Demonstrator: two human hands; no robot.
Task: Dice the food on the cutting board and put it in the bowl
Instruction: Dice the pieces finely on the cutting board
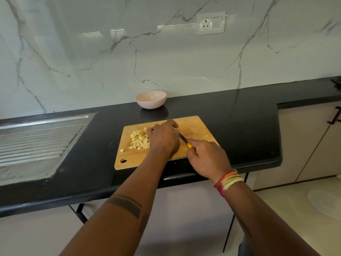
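A wooden cutting board [195, 126] lies on the black counter. On its left half sits a pile of several pale diced food cubes [140, 139], with one stray cube [122, 150] near the board's left edge. My left hand [163, 138] rests palm down beside the pile, fingers curled over whatever lies beneath them; that part is hidden. My right hand [206, 156] grips a yellow-handled knife [183, 138], its blade pointing toward my left hand. An empty pink bowl [151, 99] stands behind the board near the wall.
A steel sink drainboard [36, 137] is set into the black counter [239, 122] at the left. The counter's front edge runs just below the board. A wall socket [211, 23] sits on the marble backsplash. Cabinets stand at the right.
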